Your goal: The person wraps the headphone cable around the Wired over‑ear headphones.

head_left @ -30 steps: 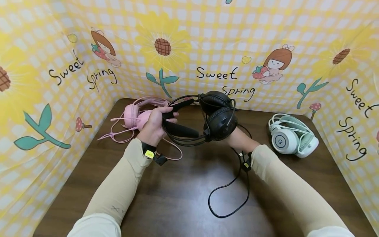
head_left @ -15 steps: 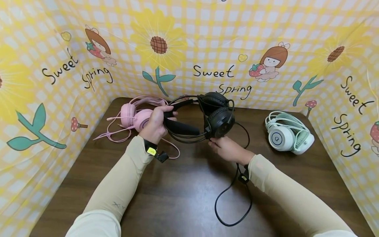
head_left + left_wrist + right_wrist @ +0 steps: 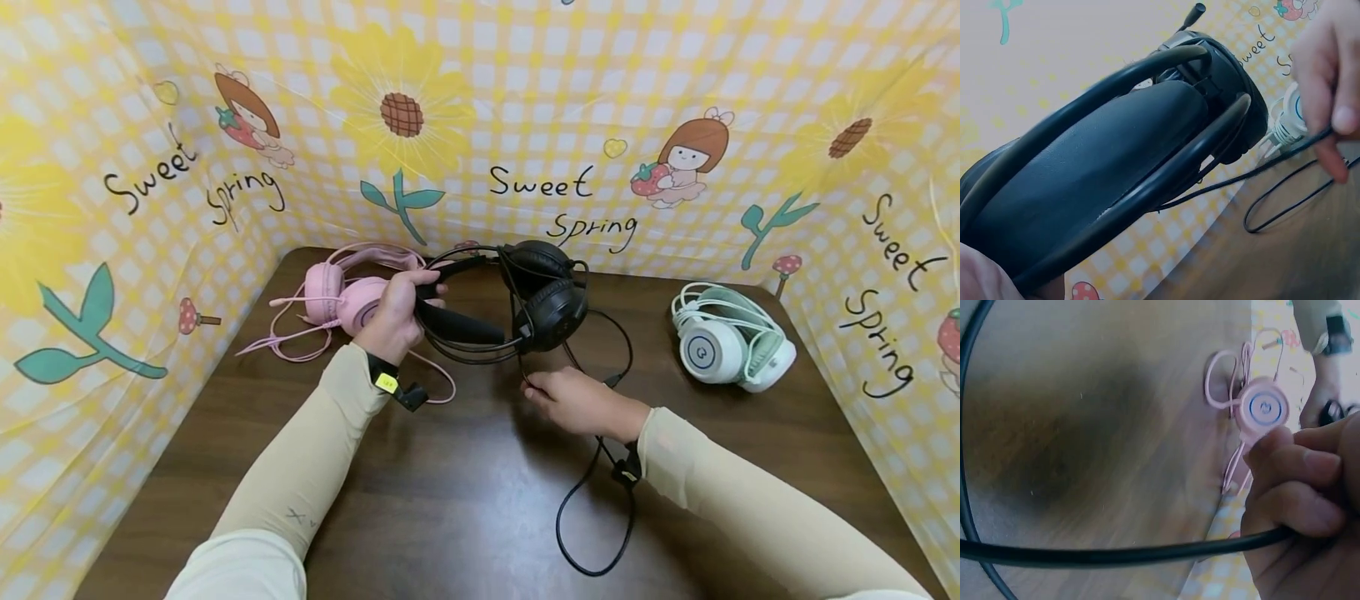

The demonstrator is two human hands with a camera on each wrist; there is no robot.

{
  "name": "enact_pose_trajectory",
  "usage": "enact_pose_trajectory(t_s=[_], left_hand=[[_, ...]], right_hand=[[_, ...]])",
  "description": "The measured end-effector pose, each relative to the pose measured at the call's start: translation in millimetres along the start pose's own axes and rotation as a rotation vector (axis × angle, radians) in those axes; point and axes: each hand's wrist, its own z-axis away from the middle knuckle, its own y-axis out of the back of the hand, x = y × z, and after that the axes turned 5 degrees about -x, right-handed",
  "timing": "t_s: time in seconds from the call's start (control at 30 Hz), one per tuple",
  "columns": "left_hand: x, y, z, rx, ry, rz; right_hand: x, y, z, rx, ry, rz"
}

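A black over-ear headset is held up over the table, its earcups to the right. My left hand grips its headband at the left end. Below the earcups, my right hand pinches the headset's black cable between curled fingers. In the right wrist view the cable runs out from those fingers to the left. Its lower part hangs in a loop under the right wrist.
A pink headset with its cord lies on the brown table at the back left, partly behind my left hand. A white and mint headset, wrapped in its cable, sits at the right. Patterned yellow cloth walls the back and sides.
My right hand has come out from behind the earcups and moved down and slightly left, drawing the cable below them. The left hand keeps its grip; the earcups sink slightly.
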Motion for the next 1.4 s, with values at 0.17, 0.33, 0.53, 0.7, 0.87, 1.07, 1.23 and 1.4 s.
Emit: enact_pose_trajectory(t_s=[0.17,0.33,0.53,0.7,0.87,1.07,1.23,1.4], left_hand=[[-6.3,4.4,-2.1,-0.025,-0.002,-0.049],[-11.6,7.1,-2.9,-0.095,-0.01,-0.116],[-14.8,7.8,-1.4,-0.136,0.007,-0.202],[-15.1,6.0,0.6,-0.176,0.027,-0.236],[-13.5,5.1,0.6,-0.138,0.011,-0.266],[-14.2,8.3,-4.0,-0.071,-0.071,-0.362],[-17.4,15.2,-4.2,-0.101,-0.01,-0.374],[-19.6,17.9,-2.9,-0.131,0.029,-0.344]], right_hand=[[-14,1,9,-0.017,0.007,0.057],[-24,4,16,-0.01,0.033,0.145],[-37,11,25,0.008,0.092,0.246],[-46,17,30,0.025,0.128,0.304],[-57,22,37,0.024,0.135,0.333],[-75,32,48,0.048,0.206,0.348],[-84,45,54,0.102,0.276,0.4],[-88,64,60,0.173,0.319,0.468]])
